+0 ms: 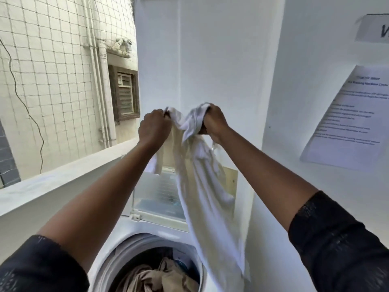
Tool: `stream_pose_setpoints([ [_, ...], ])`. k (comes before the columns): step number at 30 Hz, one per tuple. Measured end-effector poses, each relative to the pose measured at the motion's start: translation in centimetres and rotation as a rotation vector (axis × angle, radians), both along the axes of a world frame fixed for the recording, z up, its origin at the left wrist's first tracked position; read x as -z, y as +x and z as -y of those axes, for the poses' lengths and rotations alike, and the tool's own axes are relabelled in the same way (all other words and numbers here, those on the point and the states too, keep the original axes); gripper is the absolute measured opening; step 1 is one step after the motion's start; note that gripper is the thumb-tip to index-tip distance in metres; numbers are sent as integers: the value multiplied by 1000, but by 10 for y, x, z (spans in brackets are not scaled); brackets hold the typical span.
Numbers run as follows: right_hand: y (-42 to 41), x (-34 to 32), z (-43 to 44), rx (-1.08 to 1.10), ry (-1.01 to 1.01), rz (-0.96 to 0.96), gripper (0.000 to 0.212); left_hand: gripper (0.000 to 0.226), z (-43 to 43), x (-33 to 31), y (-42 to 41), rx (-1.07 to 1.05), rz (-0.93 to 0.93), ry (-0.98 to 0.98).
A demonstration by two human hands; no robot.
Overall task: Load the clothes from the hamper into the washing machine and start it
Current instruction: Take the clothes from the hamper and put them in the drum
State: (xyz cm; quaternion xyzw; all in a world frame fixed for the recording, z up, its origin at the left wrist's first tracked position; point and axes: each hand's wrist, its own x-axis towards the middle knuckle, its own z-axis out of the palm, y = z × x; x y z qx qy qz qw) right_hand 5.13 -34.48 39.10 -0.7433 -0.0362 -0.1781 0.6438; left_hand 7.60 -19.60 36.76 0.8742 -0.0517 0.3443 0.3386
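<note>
Both arms are raised above a white top-loading washing machine (pixel 147 234). My left hand (pixel 154 125) pinches one top corner of a white garment (pixel 206 186), and my right hand (pixel 213 122) grips a bunched part of the same garment. The cloth hangs down from both hands over the right side of the round drum opening. Inside the drum lie beige clothes (pixel 155 279) with a bit of blue fabric behind them. The machine's clear lid (pixel 155 192) stands upright at the back. The hamper is out of view.
A white ledge (pixel 52 186) runs along the left, with a netted opening and an outside wall beyond it. White walls rise behind and to the right of the machine. Two printed notices (pixel 349 121) are stuck on the right wall.
</note>
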Motion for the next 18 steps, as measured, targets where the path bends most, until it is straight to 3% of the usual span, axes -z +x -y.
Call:
stream_pose_setpoints([
  [6, 31, -25, -50, -34, 204, -10, 22, 47, -34, -1, 18, 77, -52, -14],
  [10, 43, -5, -73, 203, 30, -33, 31, 37, -41, 30, 22, 149, -182, 108],
  [14, 53, 56, -81, 321, -33, -213, 38, 37, -51, 93, 32, 323, -415, 176],
  [18, 69, 129, -86, 383, -268, -444, 38, 39, -53, 150, 21, 567, -585, 22],
])
